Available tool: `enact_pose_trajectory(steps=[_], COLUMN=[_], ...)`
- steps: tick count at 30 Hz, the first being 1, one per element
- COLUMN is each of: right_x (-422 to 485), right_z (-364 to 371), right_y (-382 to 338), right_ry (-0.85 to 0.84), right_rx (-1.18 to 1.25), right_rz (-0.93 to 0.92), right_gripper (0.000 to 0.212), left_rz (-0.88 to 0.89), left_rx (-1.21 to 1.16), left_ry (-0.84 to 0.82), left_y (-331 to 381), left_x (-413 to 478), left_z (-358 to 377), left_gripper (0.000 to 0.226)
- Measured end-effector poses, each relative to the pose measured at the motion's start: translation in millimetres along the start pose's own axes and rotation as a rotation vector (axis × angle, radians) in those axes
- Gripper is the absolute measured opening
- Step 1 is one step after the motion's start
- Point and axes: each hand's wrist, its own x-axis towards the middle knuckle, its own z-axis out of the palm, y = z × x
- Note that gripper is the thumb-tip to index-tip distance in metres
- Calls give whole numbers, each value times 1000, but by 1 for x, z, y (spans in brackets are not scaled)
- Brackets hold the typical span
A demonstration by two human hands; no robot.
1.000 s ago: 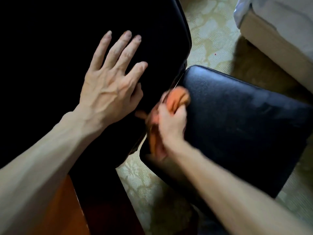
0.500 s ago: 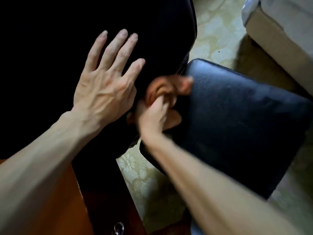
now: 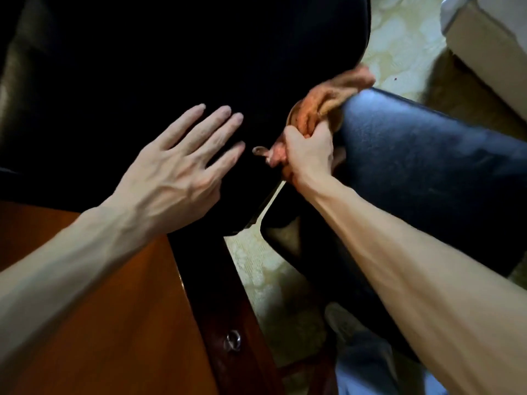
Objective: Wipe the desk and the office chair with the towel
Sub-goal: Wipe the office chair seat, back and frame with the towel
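Black leather chair backrest [image 3: 176,52] lost in darkness and cut by top edge, crumpled orange towel [image 3: 322,104] blurred and partly hidden under right hand [image 3: 309,153], beige box [image 3: 484,47] cut at upper right corner

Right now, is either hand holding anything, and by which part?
The right hand grips the bunched orange towel near its lower end. The left hand holds nothing; it lies flat on the chair back.

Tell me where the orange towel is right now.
The orange cloth towel sits right of centre in the head view, bunched in the right hand, pressed into the gap between the black leather chair's backrest and seat.
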Motion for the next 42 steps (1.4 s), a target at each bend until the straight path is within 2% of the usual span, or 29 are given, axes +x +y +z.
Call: enact_pose_trajectory(steps=[3,6,8,10,11,13,15,16,19,21,25,27,29,32,34,35,37,39,40,42], right_x=[-49,-138,-162,-170,-168,-157,-132,-118,-91,-80,-32,-2,29,72,98,110,138,168,179,195], right_z=[27,42,36,19,11,1,1,1,-10,-25,-59,-76,-91,-106,-113,-116,-120,-127,-130,-131], right_y=[27,72,99,119,123,120,107,97,78,71,67,64,65,68,68,70,79,92,101,115], right_ry=[-20,-234,-377,-492,-490,-364,-251,-252,-522,-628,-572,-570,-514,-383,-321,-335,-389,-309,-235,-175], right_rx=[-73,-147,-152,-162,-150,20,208,227,132,176,202,201,146,-19,-190,-334,-798,-1322,-1484,-1527], right_rz=[12,46,116,112,93,113,195,218,233,263,9,-121,-219,-398,-563,-659,-856,-1030,-1091,-1147], right_gripper=[49,59,46,26,22,15,23,28,32,36,35,30,23,5,21,24,23,36,48,69], left_rz=[-14,-24,-26,-15,-18,-43,-80,-103,-203,-275,-418,-490,-559,-659,-670,-671,-706,-863,-974,-1122], left_rx=[54,80,84,88,77,45,19,-4,-61,-84,-154,-166,-218,-333,-406,-434,-464,-537,-583,-656], left_ry=[10,27,40,53,64,86,83,79,81,78,141,222,267,305,345,355,369,372,353,335], left_y=[0,2,3,4,4,6,10,14,34,51,93,115,140,188,222,238,258,264,268,274], left_x=[-12,-8,-8,-9,-8,-5,-6,-6,-4,0,18,31,48,73,89,95,100,102,103,102], left_z=[3,7,11,12,12,10,8,8,12,19,41,58,80,116,136,146,165,180,188,207], left_gripper=[53,52,51,51,51,49,47,46,45,46,54,41,38,38,35,34,32,32,31,28])
